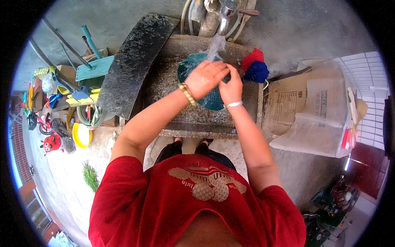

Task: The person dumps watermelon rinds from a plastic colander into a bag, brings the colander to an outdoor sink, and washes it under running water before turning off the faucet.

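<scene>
My left hand [204,79], with a beaded bracelet at the wrist, lies stretched out flat, palm down, under the running tap water. My right hand [231,87], wearing a silver bangle, meets it at the fingertips; its fingers look extended and partly overlap the left ones. Neither hand visibly holds anything. Water [215,46] pours from a metal faucet [225,19] just beyond the hands. Below them, a teal plastic basket [212,101] sits in the stone sink [164,99]; its contents are hidden by hands and splashing.
A dark slab [133,61] leans over the sink's left side. Red and blue cloths [256,72] hang at its right rim. Cardboard and plastic sheeting [312,107] stand to the right. At left are a green dustpan [94,68], a yellow basin [82,135] and green stalks [89,177].
</scene>
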A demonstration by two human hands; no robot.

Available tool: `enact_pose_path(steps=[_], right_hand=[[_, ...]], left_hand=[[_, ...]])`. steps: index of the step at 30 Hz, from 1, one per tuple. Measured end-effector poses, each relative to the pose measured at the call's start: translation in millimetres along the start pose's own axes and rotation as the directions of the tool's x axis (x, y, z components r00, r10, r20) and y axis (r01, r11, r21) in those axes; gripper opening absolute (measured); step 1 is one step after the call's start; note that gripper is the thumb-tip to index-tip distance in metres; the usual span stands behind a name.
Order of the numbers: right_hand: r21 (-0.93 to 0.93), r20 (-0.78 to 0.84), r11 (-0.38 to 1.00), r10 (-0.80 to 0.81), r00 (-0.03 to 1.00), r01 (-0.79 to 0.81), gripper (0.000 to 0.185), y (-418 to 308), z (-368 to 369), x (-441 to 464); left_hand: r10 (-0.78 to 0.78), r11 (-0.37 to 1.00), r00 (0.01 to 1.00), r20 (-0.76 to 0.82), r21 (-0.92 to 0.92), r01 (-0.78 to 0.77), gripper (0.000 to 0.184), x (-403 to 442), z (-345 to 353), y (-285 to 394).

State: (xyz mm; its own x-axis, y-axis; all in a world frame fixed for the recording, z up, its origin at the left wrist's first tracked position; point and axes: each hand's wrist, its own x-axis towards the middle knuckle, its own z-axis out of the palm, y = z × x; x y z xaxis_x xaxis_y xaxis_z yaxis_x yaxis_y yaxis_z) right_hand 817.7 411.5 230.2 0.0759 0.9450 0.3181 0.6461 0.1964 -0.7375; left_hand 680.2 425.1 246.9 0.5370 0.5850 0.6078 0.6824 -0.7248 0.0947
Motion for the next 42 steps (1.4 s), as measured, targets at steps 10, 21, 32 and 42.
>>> enact_pose_path(steps=[10, 21, 32, 42], right_hand=[[0.552, -0.172, 0.832, 0.166, 0.971, -0.044, 0.039, 10.7, -40.6, -1.6], [0.377, 0.047, 0.857, 0.360, 0.932, -0.350, 0.039, 56.5, -68.9, -44.7], [0.383, 0.054, 0.866, 0.328, 0.943, -0.323, 0.037, 40.6, -61.8, -22.6], [0.153, 0.062, 0.987, 0.047, 0.997, -0.056, 0.055, -27.2, 13.3, 40.5]], left_hand=[[-0.822, -0.079, 0.200, 0.533, -0.456, 0.887, 0.028, -69.7, 29.1, -29.3], [-0.847, 0.404, 0.502, 0.178, -0.399, 0.823, 0.031, -49.9, 25.1, -23.0], [-0.859, 0.397, 0.510, 0.038, -0.580, 0.712, 0.030, -47.3, 21.8, -37.5], [-0.934, -0.232, 0.040, 0.355, -0.687, 0.688, 0.030, -126.3, 35.3, -67.0]])
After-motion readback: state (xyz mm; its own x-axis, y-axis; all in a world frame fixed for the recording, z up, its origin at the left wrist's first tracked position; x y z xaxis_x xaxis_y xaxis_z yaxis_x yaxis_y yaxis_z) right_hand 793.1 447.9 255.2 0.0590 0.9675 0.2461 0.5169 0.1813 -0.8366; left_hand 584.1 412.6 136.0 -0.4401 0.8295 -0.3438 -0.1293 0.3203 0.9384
